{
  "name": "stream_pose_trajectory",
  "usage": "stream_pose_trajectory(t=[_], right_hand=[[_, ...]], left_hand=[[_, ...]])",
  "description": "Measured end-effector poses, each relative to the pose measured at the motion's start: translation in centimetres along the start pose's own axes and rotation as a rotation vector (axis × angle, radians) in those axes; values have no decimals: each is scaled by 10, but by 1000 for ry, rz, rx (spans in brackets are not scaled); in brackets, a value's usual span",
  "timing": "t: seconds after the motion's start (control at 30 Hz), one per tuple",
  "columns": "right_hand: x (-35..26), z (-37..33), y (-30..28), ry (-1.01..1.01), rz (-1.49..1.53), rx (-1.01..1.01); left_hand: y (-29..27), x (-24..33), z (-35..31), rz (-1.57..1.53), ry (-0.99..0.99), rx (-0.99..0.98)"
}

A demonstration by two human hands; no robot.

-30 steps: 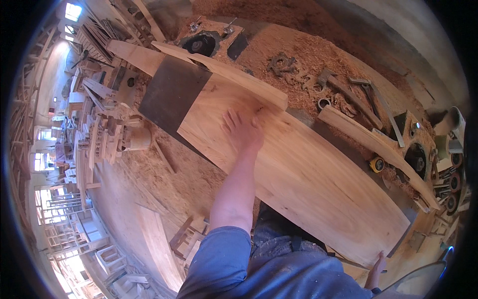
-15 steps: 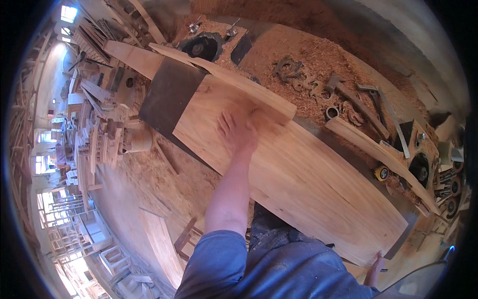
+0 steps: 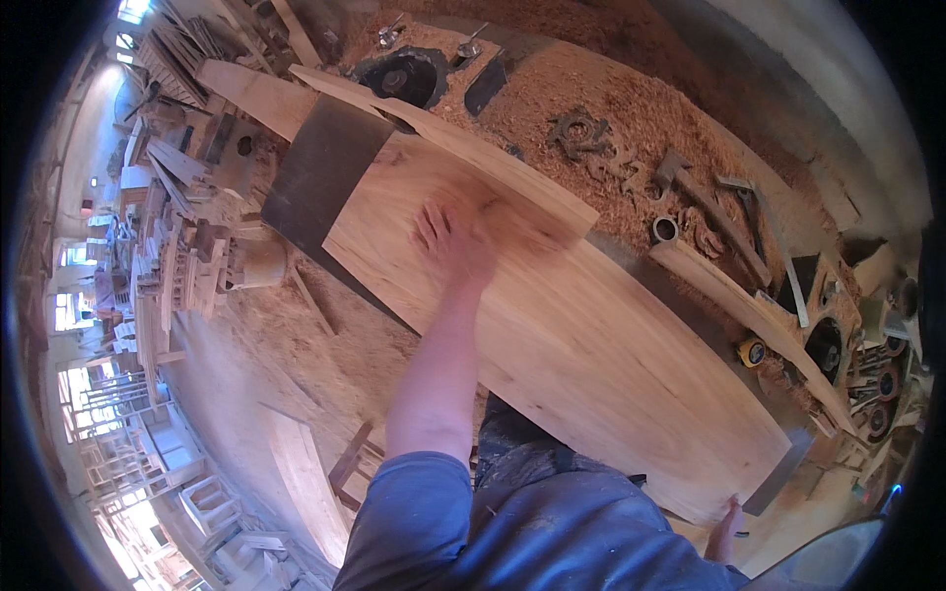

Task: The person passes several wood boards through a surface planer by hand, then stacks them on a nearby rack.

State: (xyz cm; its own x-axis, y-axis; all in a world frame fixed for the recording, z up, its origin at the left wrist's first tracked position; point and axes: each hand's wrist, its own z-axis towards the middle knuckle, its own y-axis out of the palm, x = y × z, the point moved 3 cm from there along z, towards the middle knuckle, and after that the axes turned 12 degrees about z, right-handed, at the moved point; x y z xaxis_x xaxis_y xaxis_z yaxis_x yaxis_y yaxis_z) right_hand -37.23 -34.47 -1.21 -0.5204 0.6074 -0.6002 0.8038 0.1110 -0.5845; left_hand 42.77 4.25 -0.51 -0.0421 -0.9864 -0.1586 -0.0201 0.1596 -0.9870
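Note:
A broad, light-brown wooden board (image 3: 591, 355) lies slantwise over a dark flat metal machine bed (image 3: 330, 158). My left hand (image 3: 453, 244) rests on its upper part, palm down, fingers stretched out. At the board's near right end, my right hand (image 3: 724, 532) grips the end edge; most of its fingers are hidden or too small to make out. Along the board's far side runs a long wooden guide piece (image 3: 493, 163), and the board's far edge lies against it.
Beyond the board, sawdust and shavings cover the surface around a toothed metal cutter (image 3: 579, 136), a hammer (image 3: 714, 212), a metal ring (image 3: 665, 229) and a yellow tape measure (image 3: 752, 353). A curved wooden strip (image 3: 749, 305) lies at right. Stacked timber (image 3: 202, 266) stands at left.
The view has turned slightly. The board has slid a little toward the upper left over the dark bed, with my left hand moving along on it. My right hand stays at its end.

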Motion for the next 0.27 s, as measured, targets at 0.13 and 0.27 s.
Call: stream_pose_trajectory(t=[0.13,0.27], right_hand=[[-10,-23,15,32,60,-69],[-15,-34,24,61,69,-60]], left_hand=[[0,-4,8,-13,-1,11],[0,-12,16,-1,2,2]])
